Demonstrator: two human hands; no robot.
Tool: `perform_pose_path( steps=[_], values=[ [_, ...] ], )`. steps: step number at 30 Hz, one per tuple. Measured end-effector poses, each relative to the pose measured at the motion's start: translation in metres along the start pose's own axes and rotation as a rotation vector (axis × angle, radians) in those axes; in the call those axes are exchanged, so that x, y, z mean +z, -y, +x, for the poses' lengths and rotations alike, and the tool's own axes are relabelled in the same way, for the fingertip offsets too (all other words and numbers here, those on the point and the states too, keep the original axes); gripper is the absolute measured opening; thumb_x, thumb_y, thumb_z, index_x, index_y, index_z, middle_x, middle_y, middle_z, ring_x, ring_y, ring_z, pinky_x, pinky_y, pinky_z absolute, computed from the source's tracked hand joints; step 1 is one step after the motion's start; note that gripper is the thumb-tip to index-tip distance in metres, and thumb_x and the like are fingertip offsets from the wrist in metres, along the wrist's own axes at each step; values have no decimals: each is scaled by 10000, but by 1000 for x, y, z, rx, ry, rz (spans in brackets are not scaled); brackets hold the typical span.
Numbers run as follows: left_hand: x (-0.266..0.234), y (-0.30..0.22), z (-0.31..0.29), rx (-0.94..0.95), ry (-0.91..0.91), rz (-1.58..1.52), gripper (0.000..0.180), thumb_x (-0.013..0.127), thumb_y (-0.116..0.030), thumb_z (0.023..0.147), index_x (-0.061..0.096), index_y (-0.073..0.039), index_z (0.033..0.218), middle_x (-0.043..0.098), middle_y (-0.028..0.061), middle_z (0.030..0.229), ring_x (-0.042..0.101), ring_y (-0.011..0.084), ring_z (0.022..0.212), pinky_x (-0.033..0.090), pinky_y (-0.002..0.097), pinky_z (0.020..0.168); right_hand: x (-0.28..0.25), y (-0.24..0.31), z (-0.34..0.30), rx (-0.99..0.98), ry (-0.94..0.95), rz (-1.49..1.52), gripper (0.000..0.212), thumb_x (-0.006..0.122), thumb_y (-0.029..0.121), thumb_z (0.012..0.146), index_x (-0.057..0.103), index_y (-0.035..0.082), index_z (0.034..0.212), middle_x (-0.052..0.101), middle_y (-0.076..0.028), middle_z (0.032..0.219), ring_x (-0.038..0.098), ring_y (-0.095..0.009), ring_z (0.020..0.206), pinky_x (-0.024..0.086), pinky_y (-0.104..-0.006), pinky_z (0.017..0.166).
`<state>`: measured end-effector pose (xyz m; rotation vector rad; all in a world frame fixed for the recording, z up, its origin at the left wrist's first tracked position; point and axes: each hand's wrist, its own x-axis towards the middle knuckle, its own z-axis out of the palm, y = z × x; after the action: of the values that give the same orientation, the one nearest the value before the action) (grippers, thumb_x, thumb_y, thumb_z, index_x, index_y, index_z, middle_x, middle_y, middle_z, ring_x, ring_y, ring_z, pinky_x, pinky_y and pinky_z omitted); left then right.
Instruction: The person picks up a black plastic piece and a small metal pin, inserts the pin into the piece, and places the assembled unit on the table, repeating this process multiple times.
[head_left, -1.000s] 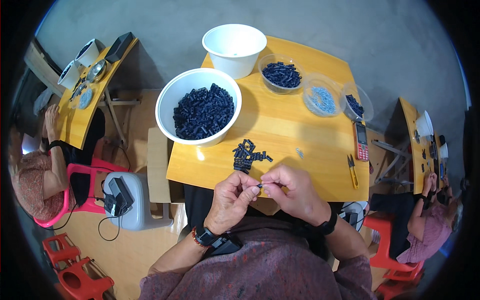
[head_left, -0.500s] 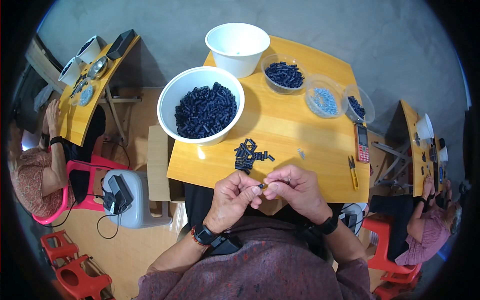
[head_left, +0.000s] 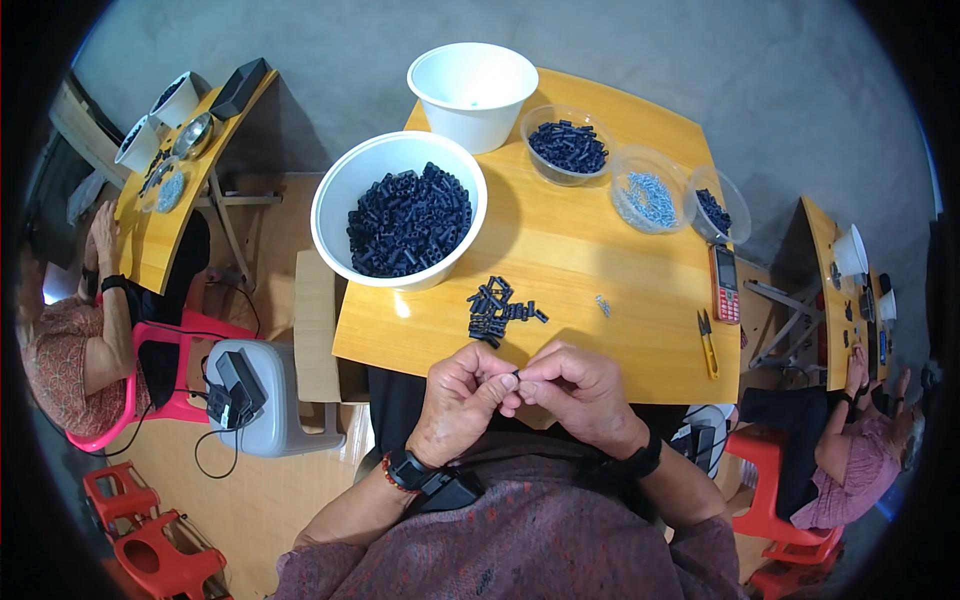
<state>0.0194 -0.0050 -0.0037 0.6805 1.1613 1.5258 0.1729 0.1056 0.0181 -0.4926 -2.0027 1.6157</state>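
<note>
My left hand (head_left: 458, 401) pinches a small black plastic part (head_left: 516, 374) between thumb and fingers, just off the table's front edge. Fingertip to fingertip with it, my right hand (head_left: 580, 390) is closed at the same part; whether it also holds some tiny piece is hidden. Beyond my hands lies a loose pile of black plastic parts (head_left: 492, 310) on the yellow table (head_left: 590, 275). A few small silvery pieces (head_left: 603, 306) rest to the right of that pile.
A white bowl of black parts (head_left: 410, 222) stands at left, another white bowl (head_left: 472, 85) behind it. Clear tubs hold black parts (head_left: 568, 147) and silvery pieces (head_left: 648, 200). A phone (head_left: 725, 285) and yellow-handled snips (head_left: 708, 345) lie at right. People sit at side tables.
My right hand has moved left and closed in on the part, so its fingertips now meet those of my left hand. The left hand has barely moved.
</note>
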Motion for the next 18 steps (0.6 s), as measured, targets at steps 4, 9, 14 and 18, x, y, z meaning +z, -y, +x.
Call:
perform_pose_path(
  steps=[4, 9, 14, 18],
  values=[
    [1, 1, -1, 14, 14, 52, 39, 611, -11, 960, 585, 9, 940, 675, 78, 820, 653, 109, 709, 560, 239, 649, -3, -6, -2, -10, 29, 35, 67, 691, 1, 892, 666, 11, 955, 647, -78, 886, 624, -122, 754, 486, -250, 651],
    [2, 0, 0, 39, -46, -15, 62, 612, -39, 967, 581, 8, 994, 658, 71, 859, 637, 107, 704, 560, 248, 644, -20, -3, 4, 175, -55, -126, 107, 662, 31, 895, 678, 2, 997, 647, -96, 904, 641, -158, 777, 503, -279, 665],
    [0, -5, 1, 128, -164, -113, 107, 612, -50, 967, 590, 7, 1055, 645, 67, 866, 630, 111, 693, 557, 255, 639, -12, -2, 29, -118, -122, -625, 147, 634, 40, 884, 685, 0, 1017, 626, -139, 890, 635, -277, 757, 514, -349, 650],
    [-6, -7, 3, 102, -234, -122, 111, 600, -56, 976, 593, 9, 1066, 636, 57, 860, 618, 100, 681, 545, 246, 623, -8, -2, 32, -87, -31, -741, 176, 609, 47, 877, 686, -5, 1027, 591, -151, 842, 627, -327, 769, 514, -413, 652]
  ],
)
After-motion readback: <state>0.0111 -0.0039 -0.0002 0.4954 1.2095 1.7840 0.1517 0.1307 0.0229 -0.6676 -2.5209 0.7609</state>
